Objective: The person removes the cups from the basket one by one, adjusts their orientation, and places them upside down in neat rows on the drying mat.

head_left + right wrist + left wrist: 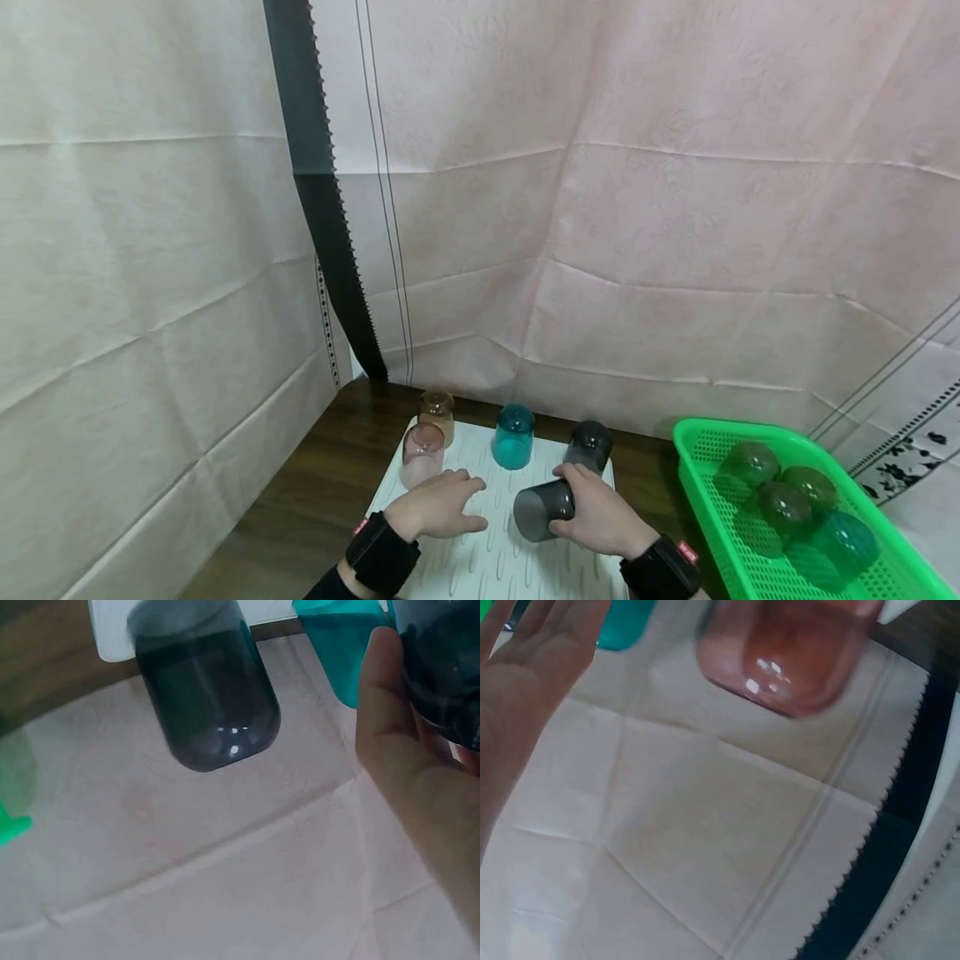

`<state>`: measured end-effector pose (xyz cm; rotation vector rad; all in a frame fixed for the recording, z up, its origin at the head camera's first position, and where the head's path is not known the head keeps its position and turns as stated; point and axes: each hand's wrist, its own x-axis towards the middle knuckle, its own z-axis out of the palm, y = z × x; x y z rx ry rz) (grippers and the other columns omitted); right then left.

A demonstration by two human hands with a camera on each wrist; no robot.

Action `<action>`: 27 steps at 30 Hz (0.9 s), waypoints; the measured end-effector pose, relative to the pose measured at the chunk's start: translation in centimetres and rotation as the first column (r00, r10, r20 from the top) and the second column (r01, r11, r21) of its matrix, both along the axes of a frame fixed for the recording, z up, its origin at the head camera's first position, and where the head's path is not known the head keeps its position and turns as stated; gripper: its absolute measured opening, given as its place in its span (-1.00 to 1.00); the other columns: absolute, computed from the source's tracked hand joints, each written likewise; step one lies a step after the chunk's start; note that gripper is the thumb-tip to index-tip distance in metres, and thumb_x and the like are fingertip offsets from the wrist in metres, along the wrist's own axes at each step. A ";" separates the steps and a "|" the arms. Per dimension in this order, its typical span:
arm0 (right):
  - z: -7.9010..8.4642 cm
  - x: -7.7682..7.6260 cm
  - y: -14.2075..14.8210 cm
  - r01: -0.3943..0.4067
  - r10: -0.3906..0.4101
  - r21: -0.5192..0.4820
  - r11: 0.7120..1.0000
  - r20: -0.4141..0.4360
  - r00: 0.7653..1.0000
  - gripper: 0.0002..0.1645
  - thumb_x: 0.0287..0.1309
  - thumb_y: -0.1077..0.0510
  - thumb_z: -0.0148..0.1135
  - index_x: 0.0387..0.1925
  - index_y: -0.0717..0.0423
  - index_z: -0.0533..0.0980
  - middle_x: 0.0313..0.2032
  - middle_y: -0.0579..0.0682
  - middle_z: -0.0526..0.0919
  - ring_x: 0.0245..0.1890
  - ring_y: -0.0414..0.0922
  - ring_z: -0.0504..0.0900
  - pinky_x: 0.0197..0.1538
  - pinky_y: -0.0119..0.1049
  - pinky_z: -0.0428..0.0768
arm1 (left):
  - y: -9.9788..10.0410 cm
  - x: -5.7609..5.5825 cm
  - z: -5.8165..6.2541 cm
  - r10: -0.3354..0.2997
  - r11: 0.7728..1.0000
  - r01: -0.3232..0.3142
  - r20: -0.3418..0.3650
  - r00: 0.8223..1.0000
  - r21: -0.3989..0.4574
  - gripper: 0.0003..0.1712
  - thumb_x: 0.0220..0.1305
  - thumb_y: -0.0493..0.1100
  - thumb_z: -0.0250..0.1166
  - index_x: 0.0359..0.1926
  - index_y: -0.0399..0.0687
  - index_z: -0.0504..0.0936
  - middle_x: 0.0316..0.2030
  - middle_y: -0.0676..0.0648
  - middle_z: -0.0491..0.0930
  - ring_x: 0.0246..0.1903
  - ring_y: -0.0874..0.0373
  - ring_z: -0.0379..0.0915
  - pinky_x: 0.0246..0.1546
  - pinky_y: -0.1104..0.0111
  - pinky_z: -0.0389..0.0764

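My right hand (pixel 600 515) grips a dark grey glass (pixel 542 510) tipped on its side, its open end facing left, above the white ridged drainer board (pixel 480 557). Behind that hand, another dark grey glass (pixel 590 444) stands upside down at the board's right side. An upside-down teal glass (pixel 513 437) is at the back middle. My left hand (pixel 441 505) holds nothing; its fingers reach out over the board, close to a pink glass (pixel 422 450). Just behind the pink one is a brown glass (pixel 437 414). Both of these are upside down too.
A green plastic basket (pixel 701 500) stands at the right, with several glasses inside, one of them teal (pixel 847 540). The board lies on a dark wooden table (pixel 292 508). Pale cloth (pixel 675 250) hangs behind and to the left.
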<state>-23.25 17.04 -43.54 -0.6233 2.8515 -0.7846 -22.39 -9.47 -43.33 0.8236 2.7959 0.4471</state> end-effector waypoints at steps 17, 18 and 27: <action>-0.3 -4.3 -5.3 -0.101 0.122 0.150 0.983 -0.134 0.983 -0.20 -0.09 -0.05 0.45 0.18 0.16 0.39 0.06 0.17 0.42 -0.04 0.06 0.49 -0.12 -0.04 0.57 | -0.8 -0.1 -0.2 0.012 0.999 -0.013 -0.007 1.000 -0.040 -0.51 0.19 0.14 0.27 0.04 -0.03 0.58 -0.22 0.00 0.54 -0.24 0.20 0.45 -0.25 0.33 0.47; -0.3 -4.4 -5.6 -0.106 0.125 0.145 0.984 -0.129 0.984 -0.19 -0.09 -0.05 0.45 0.19 0.18 0.38 0.08 0.19 0.42 -0.02 0.09 0.49 -0.10 -0.02 0.57 | -0.9 -0.1 -0.2 0.015 0.999 -0.015 -0.006 1.000 -0.044 -0.51 0.19 0.14 0.27 0.04 -0.04 0.58 -0.22 0.00 0.54 -0.25 0.20 0.46 -0.25 0.34 0.47; -0.7 -5.2 -6.8 -0.098 0.114 0.154 0.983 -0.101 0.988 -0.25 -0.04 -0.08 0.42 0.19 0.10 0.41 0.12 0.17 0.43 0.04 0.08 0.48 -0.04 -0.01 0.54 | -0.5 0.2 -0.3 0.021 0.999 -0.020 0.021 1.000 -0.043 -0.52 0.18 0.14 0.27 0.01 -0.03 0.60 -0.23 0.02 0.55 -0.25 0.21 0.46 -0.24 0.33 0.49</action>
